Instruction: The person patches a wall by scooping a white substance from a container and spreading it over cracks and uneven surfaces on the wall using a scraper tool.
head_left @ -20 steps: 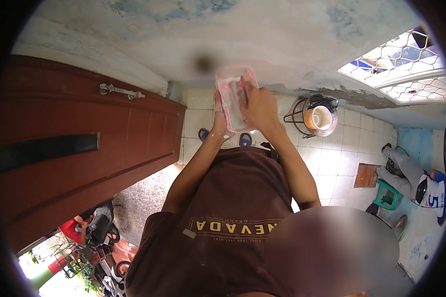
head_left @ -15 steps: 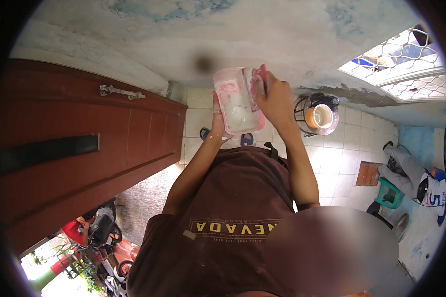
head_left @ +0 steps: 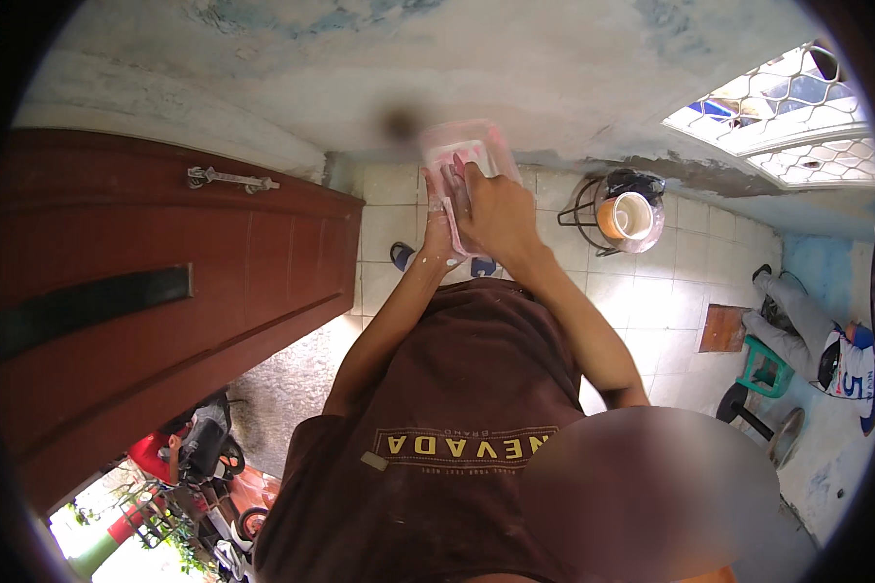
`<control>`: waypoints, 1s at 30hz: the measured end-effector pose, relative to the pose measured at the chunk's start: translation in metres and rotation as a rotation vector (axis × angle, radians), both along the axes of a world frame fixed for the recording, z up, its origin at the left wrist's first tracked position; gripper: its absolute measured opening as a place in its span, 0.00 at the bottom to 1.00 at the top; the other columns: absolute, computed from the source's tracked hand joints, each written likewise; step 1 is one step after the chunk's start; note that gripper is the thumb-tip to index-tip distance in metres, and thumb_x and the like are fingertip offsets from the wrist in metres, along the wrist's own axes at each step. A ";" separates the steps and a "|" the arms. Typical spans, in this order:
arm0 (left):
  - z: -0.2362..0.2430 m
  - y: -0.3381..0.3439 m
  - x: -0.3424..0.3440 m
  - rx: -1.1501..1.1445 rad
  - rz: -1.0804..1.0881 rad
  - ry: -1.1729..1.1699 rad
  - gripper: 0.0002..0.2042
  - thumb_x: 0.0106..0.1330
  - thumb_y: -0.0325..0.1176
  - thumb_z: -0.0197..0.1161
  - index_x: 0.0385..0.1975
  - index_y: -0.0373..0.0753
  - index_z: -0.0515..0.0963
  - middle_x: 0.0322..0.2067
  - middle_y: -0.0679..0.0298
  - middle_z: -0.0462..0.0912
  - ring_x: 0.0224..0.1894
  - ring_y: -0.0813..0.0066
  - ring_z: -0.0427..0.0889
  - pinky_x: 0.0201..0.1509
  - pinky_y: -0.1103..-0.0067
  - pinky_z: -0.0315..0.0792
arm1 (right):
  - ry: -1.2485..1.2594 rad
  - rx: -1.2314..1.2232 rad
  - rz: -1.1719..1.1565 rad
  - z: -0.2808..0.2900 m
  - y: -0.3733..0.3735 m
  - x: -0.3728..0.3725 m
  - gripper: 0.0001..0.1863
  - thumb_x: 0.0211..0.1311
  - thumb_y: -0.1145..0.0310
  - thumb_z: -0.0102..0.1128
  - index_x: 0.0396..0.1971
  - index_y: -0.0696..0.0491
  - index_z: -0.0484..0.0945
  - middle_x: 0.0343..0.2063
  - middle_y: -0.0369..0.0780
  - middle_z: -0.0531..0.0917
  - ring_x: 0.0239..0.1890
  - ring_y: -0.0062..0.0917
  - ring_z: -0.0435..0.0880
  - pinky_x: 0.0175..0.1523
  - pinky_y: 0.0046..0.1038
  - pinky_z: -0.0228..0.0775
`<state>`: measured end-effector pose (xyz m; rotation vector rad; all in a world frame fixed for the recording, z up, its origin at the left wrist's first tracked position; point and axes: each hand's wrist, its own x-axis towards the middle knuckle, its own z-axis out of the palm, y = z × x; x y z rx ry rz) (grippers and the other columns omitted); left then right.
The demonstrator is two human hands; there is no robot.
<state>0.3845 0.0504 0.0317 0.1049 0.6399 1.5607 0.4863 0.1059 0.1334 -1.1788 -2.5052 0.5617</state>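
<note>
My left hand (head_left: 439,231) is closed round the left side of a pink plastic tub (head_left: 501,144), held up in front of my chest. White paste coats the inside of the tub. Over its opening, my right hand (head_left: 501,216) grips a pink putty spreader (head_left: 456,187) smeared with white. The spreader is tilted down inside the tub near the left wall, and my fingers partly cover it. White specks dot my left wrist.
A patchy plastered wall (head_left: 360,78) rises ahead, with a meshed window (head_left: 787,107) at right. On the left is a brown door (head_left: 97,223). An orange pail (head_left: 624,216) sits on a round stool (head_left: 642,238). A person (head_left: 831,360) is at far right beside a green stool (head_left: 766,374).
My right hand and the spreader have moved left and slightly down, from the tub's right rim across to its left side. The tub is tilted a little differently.
</note>
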 end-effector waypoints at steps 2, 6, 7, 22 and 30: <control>0.000 0.002 0.001 -0.006 -0.013 0.084 0.45 0.68 0.78 0.36 0.76 0.50 0.57 0.71 0.54 0.67 0.70 0.56 0.72 0.73 0.56 0.70 | -0.051 0.009 0.012 -0.001 0.009 0.003 0.14 0.70 0.61 0.57 0.36 0.59 0.79 0.21 0.56 0.82 0.27 0.55 0.85 0.34 0.49 0.78; 0.029 -0.005 -0.004 0.071 -0.075 -0.028 0.49 0.64 0.80 0.40 0.75 0.46 0.59 0.68 0.57 0.71 0.67 0.58 0.76 0.69 0.57 0.74 | 0.080 -0.082 -0.126 0.033 0.032 0.021 0.14 0.68 0.61 0.59 0.37 0.58 0.79 0.23 0.56 0.83 0.28 0.55 0.85 0.36 0.52 0.76; 0.029 -0.005 -0.005 0.064 -0.052 -0.019 0.49 0.64 0.80 0.40 0.75 0.46 0.60 0.68 0.57 0.71 0.67 0.58 0.76 0.69 0.57 0.74 | 0.076 -0.056 -0.125 0.032 0.031 0.023 0.14 0.68 0.61 0.59 0.37 0.58 0.79 0.22 0.56 0.83 0.28 0.55 0.84 0.36 0.52 0.76; 0.020 0.001 0.001 0.081 0.028 -0.053 0.45 0.70 0.76 0.38 0.76 0.46 0.57 0.70 0.58 0.68 0.70 0.58 0.71 0.72 0.57 0.70 | 0.121 -0.043 -0.060 0.003 0.014 0.017 0.16 0.70 0.58 0.58 0.40 0.58 0.80 0.21 0.53 0.83 0.26 0.55 0.84 0.34 0.52 0.75; 0.015 -0.011 -0.013 0.044 -0.042 0.068 0.44 0.71 0.75 0.40 0.75 0.44 0.58 0.69 0.55 0.70 0.69 0.57 0.73 0.72 0.54 0.70 | 0.152 -0.106 -0.253 0.050 0.026 0.042 0.17 0.71 0.58 0.57 0.37 0.59 0.80 0.22 0.57 0.82 0.28 0.55 0.85 0.35 0.51 0.77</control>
